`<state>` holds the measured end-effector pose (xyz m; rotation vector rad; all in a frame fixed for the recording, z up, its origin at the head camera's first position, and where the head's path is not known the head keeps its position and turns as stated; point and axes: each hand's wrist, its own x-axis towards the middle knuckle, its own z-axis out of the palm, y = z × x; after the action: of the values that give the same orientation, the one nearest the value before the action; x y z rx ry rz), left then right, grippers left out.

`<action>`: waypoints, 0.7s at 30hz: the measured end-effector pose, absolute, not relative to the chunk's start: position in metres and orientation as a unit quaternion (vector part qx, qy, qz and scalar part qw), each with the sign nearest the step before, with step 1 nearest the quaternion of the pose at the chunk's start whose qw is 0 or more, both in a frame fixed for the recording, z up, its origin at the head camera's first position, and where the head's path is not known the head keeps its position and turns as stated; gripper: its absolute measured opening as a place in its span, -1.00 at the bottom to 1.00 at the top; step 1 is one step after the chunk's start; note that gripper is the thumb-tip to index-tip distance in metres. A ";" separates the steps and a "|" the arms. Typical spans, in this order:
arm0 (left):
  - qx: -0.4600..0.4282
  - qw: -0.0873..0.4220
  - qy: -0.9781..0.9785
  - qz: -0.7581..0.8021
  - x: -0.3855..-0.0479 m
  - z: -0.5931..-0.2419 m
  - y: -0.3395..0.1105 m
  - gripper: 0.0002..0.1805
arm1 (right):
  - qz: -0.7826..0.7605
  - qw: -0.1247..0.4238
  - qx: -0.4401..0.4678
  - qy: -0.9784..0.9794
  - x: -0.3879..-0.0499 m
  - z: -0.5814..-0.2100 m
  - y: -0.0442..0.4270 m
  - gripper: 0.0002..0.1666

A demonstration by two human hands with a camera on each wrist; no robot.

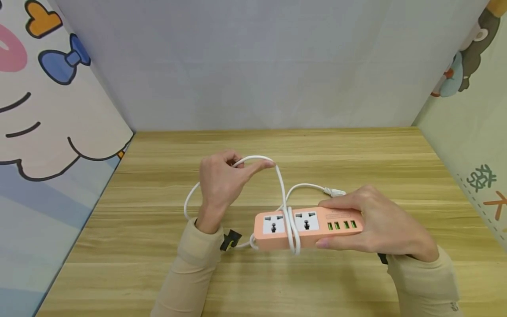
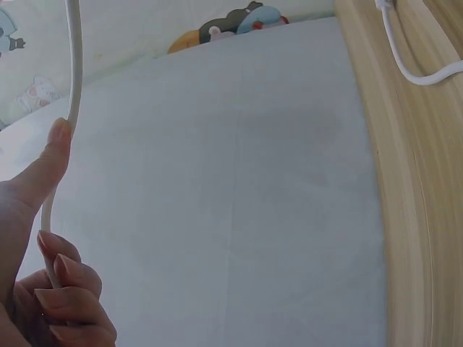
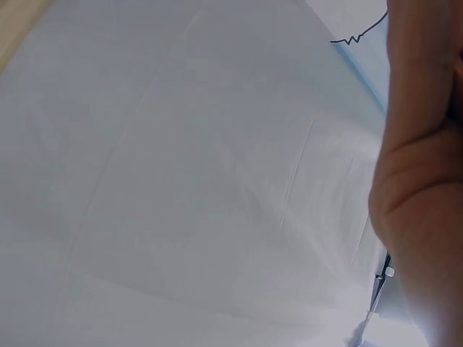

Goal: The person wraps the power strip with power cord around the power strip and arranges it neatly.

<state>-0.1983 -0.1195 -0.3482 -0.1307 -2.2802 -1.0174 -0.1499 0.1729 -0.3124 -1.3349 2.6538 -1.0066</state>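
Observation:
My right hand (image 1: 380, 224) grips the right end of an orange power strip (image 1: 322, 215), thumb on its near side and fingers at its far side. Two white sockets and several green USB ports face up. A white cable (image 1: 281, 185) wraps around the strip's middle and rises in an arc to my left hand (image 1: 222, 180). In the left wrist view, curled fingers (image 2: 76, 303) hold the cable (image 2: 75, 65) while the thumb extends along it. The cable's white end (image 1: 336, 193) lies behind the strip, partly hidden by my right hand. The right wrist view shows only part of that hand (image 3: 423, 181).
A wood-grain table (image 1: 158, 154) lies under the hands. Behind it stands a plain pale backdrop (image 1: 253, 66). Cartoon-printed panels border the left (image 1: 79, 114) and right (image 1: 467, 132). Near the left cuff is a small black piece (image 1: 231, 240).

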 end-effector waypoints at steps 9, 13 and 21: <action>-0.055 0.340 -0.855 -0.388 -0.195 -0.346 -0.117 -0.34 | -0.309 0.006 -0.429 0.849 -0.150 -0.314 0.170 -0.69; -0.068 0.358 -0.845 -0.391 -0.191 -0.344 -0.115 -0.37 | -0.307 0.001 -0.434 0.847 -0.150 -0.316 0.167 -0.71; -0.116 0.399 -0.822 -0.389 -0.183 -0.337 -0.115 -0.39 | -0.301 -0.015 -0.441 0.846 -0.151 -0.321 0.162 -0.76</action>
<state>-0.1825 -0.1148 -0.3372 -0.2940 -2.0813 -0.9837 -0.1508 0.1617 -0.3214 -1.3987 2.6827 -0.9538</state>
